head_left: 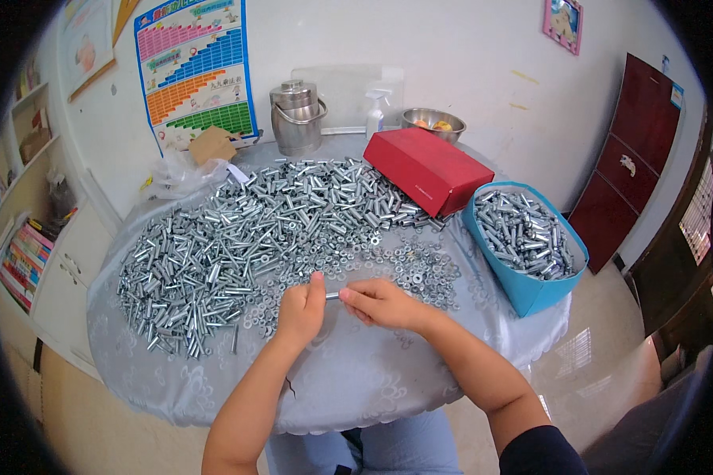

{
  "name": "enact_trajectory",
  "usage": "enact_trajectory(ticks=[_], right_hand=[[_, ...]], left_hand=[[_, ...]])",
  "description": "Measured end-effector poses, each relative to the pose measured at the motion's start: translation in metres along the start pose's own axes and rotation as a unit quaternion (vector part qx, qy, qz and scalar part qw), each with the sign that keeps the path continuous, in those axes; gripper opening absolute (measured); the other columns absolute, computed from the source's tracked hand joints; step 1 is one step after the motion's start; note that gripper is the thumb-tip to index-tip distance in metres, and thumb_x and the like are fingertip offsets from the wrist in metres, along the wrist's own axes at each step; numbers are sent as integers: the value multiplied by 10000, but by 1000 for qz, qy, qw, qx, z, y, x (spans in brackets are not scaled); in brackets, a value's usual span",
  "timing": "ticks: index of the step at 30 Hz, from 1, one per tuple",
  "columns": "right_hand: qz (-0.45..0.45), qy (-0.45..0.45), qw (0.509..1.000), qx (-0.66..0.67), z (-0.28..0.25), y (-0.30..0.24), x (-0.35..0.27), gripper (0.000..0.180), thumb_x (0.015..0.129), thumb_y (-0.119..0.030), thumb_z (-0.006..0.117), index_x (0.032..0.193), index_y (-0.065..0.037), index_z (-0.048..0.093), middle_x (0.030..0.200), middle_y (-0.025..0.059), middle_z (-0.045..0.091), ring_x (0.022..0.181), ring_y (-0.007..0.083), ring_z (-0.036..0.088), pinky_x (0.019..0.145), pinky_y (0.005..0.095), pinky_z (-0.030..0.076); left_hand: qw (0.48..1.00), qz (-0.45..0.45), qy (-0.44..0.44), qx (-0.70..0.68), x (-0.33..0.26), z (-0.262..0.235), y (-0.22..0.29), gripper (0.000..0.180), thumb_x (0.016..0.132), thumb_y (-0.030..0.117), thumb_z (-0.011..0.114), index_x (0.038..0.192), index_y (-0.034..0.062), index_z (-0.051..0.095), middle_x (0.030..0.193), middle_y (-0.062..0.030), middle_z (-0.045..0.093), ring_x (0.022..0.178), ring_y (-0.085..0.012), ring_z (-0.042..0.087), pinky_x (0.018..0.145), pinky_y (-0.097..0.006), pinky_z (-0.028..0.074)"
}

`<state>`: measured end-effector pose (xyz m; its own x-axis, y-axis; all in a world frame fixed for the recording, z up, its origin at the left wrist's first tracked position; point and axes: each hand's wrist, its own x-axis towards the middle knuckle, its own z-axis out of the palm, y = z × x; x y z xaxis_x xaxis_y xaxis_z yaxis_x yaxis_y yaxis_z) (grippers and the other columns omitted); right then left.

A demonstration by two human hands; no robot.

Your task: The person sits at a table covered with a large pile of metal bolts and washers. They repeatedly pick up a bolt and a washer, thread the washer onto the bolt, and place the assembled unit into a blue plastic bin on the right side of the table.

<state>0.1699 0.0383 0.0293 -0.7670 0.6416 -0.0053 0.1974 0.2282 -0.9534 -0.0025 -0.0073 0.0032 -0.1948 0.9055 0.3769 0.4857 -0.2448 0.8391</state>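
My left hand [302, 310], mostly closed with its thumb up, holds one end of a slim metal piece [332, 296]; my right hand [382, 303] pinches the other end. Just beyond my hands, small rings [420, 273] and a heap of metal pieces [214, 253] cover the bench [356, 388]. Right of my right hand stands a filled blue bin [535, 298].

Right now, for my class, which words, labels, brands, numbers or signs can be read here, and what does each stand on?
Wall chart: large heading and smaller lettering; I don't copy out printed wording.
Red box: a line of print, too small to read.
Spray bottle: label, too small to read.
Book spines: too small and blurred.
Held metal piece: no lettering visible.
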Motion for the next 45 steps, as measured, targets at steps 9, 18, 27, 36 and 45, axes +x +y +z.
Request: enact_trajectory(ticks=[9,18,27,36,45], right_hand=[[21,-8,999,-22,2,1,-1,478,897,-423,426,631,-29,480,523,15,436,474,111,415,468,265,356],[-59,76,994,-46,10,-1,0,568,914,-478,338,541,-59,431,485,1,385,433,90,358,424,249,308],[-54,60,996,-30,16,-1,0,516,918,-411,381,557,-47,447,489,17,391,463,105,377,458,253,329],[-190,147,963,-120,18,12,8,575,891,-488,375,563,-30,491,509,47,448,488,131,445,475,264,365],[-95,98,990,-39,13,5,3,480,909,-408,405,612,-41,487,517,9,410,480,108,391,464,247,325]], left_hand=[[999,22,-47,13,-4,1,2,549,909,337,385,495,-19,436,417,-91,384,400,-177,363,431,-357,298],[999,-27,-20,-16,-3,3,0,554,910,348,371,503,-23,435,419,-107,386,398,-183,368,432,-367,300],[998,-23,-26,-50,-3,3,-3,557,911,356,371,517,-30,443,432,-120,401,415,-183,384,447,-370,312],[998,-25,-26,-53,-2,3,-5,562,910,351,380,498,-29,429,420,-104,387,403,-167,358,429,-366,291],[997,-22,-47,-62,-3,6,-1,559,911,326,386,482,-31,412,396,-99,349,380,-150,316,407,-357,269]])
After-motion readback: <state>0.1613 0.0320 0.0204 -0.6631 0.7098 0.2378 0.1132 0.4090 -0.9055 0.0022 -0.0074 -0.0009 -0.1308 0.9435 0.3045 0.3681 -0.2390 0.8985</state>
